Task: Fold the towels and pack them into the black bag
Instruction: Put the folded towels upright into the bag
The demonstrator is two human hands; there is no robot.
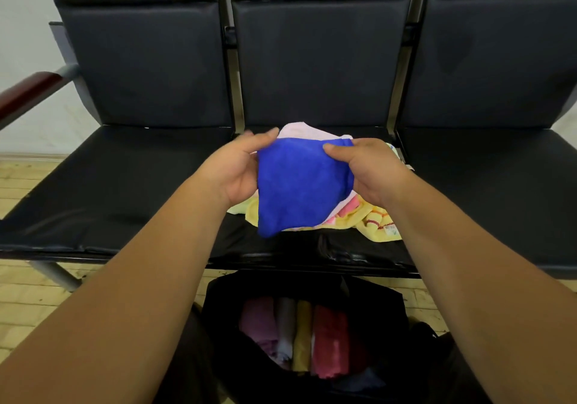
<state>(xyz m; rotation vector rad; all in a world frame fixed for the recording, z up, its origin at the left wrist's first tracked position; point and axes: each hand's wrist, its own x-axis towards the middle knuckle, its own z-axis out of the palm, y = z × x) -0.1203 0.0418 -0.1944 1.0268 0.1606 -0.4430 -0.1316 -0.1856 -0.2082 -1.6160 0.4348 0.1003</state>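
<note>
Risk: blue towel [299, 185] is held only along its top edge, with left hand [240, 169] and right hand [368, 169] each pinching a corner, thumb in front and fingers behind. The lower point hangs free below both hands, so the fold likely slips open or goes skewed if a pinch loosens. It could also snag the loose yellow towel [371, 219] just under the hands or the pink towel [306, 130] behind them on the bench seat [125, 185]. Blue towel looks bright and soft, bunched into a rough triangle, not yet a neat fold. Black bag [224, 288] sits open well below the hands with a row of folded towels [327, 341] standing side by side inside
</note>
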